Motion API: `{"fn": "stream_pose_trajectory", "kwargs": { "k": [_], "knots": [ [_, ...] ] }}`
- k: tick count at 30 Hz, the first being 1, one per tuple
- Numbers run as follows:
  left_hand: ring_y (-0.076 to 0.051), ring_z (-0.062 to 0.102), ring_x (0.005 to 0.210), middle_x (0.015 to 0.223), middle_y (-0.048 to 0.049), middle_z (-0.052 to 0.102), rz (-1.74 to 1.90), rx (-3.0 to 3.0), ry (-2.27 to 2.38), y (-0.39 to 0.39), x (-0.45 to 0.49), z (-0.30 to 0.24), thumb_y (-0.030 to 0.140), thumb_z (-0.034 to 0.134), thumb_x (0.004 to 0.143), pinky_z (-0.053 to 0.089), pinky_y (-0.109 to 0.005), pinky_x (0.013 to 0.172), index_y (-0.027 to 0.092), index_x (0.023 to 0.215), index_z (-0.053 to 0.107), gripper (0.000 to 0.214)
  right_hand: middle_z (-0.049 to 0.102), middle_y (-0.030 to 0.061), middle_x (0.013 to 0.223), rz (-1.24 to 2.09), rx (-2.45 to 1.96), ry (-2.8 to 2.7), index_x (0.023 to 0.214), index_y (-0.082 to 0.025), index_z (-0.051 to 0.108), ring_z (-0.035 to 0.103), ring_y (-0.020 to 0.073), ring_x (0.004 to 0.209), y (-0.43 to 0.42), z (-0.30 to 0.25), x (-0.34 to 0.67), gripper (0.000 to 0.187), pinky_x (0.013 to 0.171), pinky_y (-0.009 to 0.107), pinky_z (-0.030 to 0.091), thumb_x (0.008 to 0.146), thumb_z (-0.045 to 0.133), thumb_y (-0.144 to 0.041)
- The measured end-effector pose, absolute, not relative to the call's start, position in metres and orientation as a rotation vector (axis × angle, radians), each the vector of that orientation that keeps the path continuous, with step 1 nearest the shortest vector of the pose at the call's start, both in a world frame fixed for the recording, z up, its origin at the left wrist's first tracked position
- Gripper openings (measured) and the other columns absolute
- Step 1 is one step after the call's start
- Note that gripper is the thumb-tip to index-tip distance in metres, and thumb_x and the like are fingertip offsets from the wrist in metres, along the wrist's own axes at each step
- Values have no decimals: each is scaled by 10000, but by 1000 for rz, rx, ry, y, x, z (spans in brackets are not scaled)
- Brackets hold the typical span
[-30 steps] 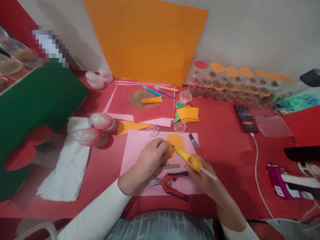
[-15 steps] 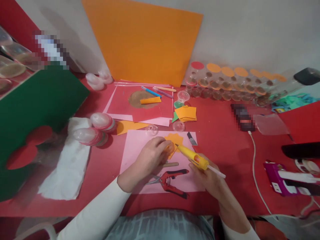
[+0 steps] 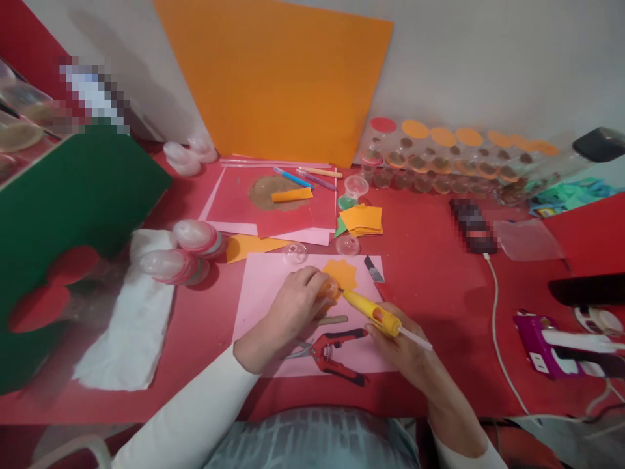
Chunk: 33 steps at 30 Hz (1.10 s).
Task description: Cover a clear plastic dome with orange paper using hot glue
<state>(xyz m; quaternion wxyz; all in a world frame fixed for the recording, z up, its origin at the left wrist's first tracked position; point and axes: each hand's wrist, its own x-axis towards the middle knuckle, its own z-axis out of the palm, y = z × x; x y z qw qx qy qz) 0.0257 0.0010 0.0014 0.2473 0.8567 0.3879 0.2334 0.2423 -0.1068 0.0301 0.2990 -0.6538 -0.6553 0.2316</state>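
Note:
My right hand (image 3: 403,342) is closed around a yellow hot glue gun (image 3: 374,309), with a glue stick (image 3: 415,337) poking out of its back end. Its dark nozzle meets the rim of a clear plastic lid (image 3: 331,286), which my left hand (image 3: 297,299) pinches. Under and behind the lid lies a jagged-edged orange paper piece (image 3: 344,270). Below my hands, a pair of red-handled pruning shears (image 3: 327,352) and a short wooden stick (image 3: 333,320) rest on a pink sheet (image 3: 263,280). A small cutter blade (image 3: 374,268) sits at the sheet's upper right.
Clear dome-topped cups (image 3: 195,238) stand at left beside a white cloth (image 3: 131,332). Behind are orange paper pieces (image 3: 364,218), loose lids (image 3: 347,245) and markers (image 3: 293,177). A row of clear cups (image 3: 439,163) lines the wall. A phone (image 3: 473,225) and its cable (image 3: 495,326) lie at right.
The glue gun has shifted slightly left and down, bringing its nozzle from above the orange paper to the lid's edge. My left hand stays nearly in place.

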Motion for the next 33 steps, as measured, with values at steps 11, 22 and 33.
{"fn": "stream_pose_trajectory", "kwargs": {
  "k": [11, 22, 33],
  "knots": [
    [-210, 675, 801, 1005, -63, 680, 677, 2322, 1038, 1, 25, -3, 337, 766, 879, 588, -343, 749, 221, 1052, 644, 242, 588, -6, 687, 587, -1757, -1762, 814, -291, 503, 581, 196, 554, -103, 26, 246, 171, 528, 314, 547, 961, 551, -364],
    [-239, 704, 876, 1031, -82, 716, 653, 2386, 1079, 2, 22, -2, 242, 738, 888, 609, -377, 811, 210, 1097, 657, 226, 608, 9, 702, 557, -1705, -1758, 790, -273, 497, 645, 204, 629, -96, 25, 243, 170, 605, 315, 588, 941, 545, -335],
    [-309, 726, 1032, 1143, -131, 756, 876, 2446, 1023, 7, 15, 4, 711, 833, 705, 591, -450, 905, 197, 1247, 642, 772, 661, 22, 652, 604, -1747, -1500, 796, -236, 644, 643, 192, 528, -130, 39, 270, 324, 471, 279, 544, 955, 630, -518]
  ]
}}
